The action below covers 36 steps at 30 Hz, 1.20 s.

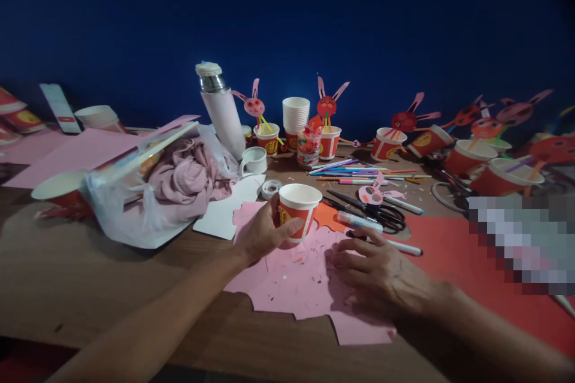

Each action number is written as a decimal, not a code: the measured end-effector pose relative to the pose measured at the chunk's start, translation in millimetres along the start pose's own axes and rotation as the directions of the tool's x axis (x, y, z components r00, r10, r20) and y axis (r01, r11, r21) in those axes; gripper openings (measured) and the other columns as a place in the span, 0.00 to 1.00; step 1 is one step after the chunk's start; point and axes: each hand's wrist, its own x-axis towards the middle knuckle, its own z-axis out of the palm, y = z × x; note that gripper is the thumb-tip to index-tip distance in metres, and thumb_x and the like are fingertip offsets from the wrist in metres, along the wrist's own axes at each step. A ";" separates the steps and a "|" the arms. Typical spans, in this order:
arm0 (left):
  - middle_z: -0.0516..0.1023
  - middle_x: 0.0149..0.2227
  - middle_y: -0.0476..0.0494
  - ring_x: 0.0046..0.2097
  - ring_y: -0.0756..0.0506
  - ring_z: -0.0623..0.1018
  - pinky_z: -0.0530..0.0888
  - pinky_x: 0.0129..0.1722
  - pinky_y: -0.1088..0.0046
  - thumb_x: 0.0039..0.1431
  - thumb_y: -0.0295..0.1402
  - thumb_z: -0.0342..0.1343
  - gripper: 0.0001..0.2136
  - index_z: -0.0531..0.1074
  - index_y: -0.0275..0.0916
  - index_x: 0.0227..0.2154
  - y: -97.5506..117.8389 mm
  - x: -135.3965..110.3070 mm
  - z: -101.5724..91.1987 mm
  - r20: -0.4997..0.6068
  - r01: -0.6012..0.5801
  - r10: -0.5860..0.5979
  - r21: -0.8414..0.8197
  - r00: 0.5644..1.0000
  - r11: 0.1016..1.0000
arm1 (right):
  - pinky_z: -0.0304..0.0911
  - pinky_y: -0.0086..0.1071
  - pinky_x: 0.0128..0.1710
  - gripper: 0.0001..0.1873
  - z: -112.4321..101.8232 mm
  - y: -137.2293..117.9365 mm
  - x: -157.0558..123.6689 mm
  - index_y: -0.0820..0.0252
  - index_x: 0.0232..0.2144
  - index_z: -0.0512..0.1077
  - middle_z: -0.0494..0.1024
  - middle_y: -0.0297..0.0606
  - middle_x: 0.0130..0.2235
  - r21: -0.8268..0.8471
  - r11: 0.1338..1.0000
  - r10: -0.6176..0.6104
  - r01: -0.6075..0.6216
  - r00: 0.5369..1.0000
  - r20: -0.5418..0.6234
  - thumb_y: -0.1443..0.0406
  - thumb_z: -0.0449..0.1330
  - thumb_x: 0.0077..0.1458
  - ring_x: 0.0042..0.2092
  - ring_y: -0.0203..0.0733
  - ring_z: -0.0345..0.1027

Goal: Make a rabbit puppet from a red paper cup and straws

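Observation:
My left hand (265, 230) is wrapped round a red and white paper cup (297, 215), thumb across its front. The cup stands upright over a cut sheet of pink paper (287, 287) strewn with small scraps. My right hand (377, 266) rests low over the right part of that sheet, palm down with its fingers apart. Beside its fingers lies a white marker (406, 247), partly hidden by the hand; whether they touch I cannot tell. Behind it are a glue stick-like clear tube (359, 222), black scissors (381, 212) and a small pink paper bunny face (372, 193).
A plastic bag (148, 221) with pink cloth (184, 173) lies left, near a white thermos (222, 113). Stacked cups (296, 116) and several cups with paper rabbits (329, 143) line the back. Pens (359, 170) and a tape roll (271, 189) lie midway; red paper (485, 287) covers the right.

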 end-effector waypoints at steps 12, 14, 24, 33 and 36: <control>0.73 0.42 0.37 0.40 0.42 0.73 0.70 0.40 0.63 0.46 0.36 0.55 0.22 0.61 0.34 0.45 0.6 -1.0 0.8 0.023 -0.005 0.005 0.008 1.000 1.000 | 0.50 0.35 0.39 0.15 -2.5 12.7 3.8 0.55 0.42 0.68 0.72 0.39 0.43 -0.221 0.947 0.255 -0.231 0.963 0.085 0.72 0.49 0.55 0.43 0.40 0.63; 0.73 0.41 0.37 0.41 0.42 0.73 0.70 0.40 0.62 0.46 0.36 0.56 0.22 0.62 0.34 0.45 -0.1 -0.2 -0.4 0.027 -0.013 0.012 0.018 1.000 1.000 | 0.50 0.36 0.39 0.14 3.6 10.3 5.1 0.57 0.42 0.68 0.71 0.41 0.44 -0.273 0.935 0.270 -0.225 0.953 0.140 0.72 0.49 0.55 0.44 0.42 0.62; 0.72 0.42 0.37 0.42 0.42 0.73 0.69 0.41 0.61 0.47 0.38 0.55 0.22 0.61 0.35 0.46 -3.9 -0.5 -1.5 0.036 -0.004 0.003 0.015 0.999 1.000 | 0.49 0.35 0.36 0.12 -13.1 -1.2 -8.1 0.57 0.37 0.70 0.73 0.38 0.38 -0.222 0.939 0.293 -0.261 0.948 0.126 0.72 0.49 0.55 0.37 0.39 0.63; 0.73 0.42 0.36 0.42 0.41 0.73 0.69 0.41 0.61 0.46 0.37 0.56 0.22 0.63 0.34 0.44 -3.3 0.1 -2.2 0.042 -0.022 0.021 0.018 0.999 1.000 | 0.49 0.36 0.39 0.15 3.1 -14.6 0.2 0.53 0.44 0.66 0.72 0.37 0.41 -0.214 0.951 0.263 -0.224 0.949 0.174 0.72 0.49 0.55 0.42 0.41 0.62; 0.73 0.41 0.36 0.41 0.41 0.73 0.70 0.40 0.61 0.46 0.37 0.55 0.22 0.62 0.34 0.45 -4.7 -0.5 -2.2 0.046 -0.019 0.018 0.008 0.999 1.000 | 0.49 0.36 0.38 0.14 -3.7 -14.7 -12.6 0.53 0.42 0.67 0.72 0.37 0.42 -0.181 0.958 0.249 -0.223 0.959 0.137 0.70 0.48 0.55 0.41 0.42 0.62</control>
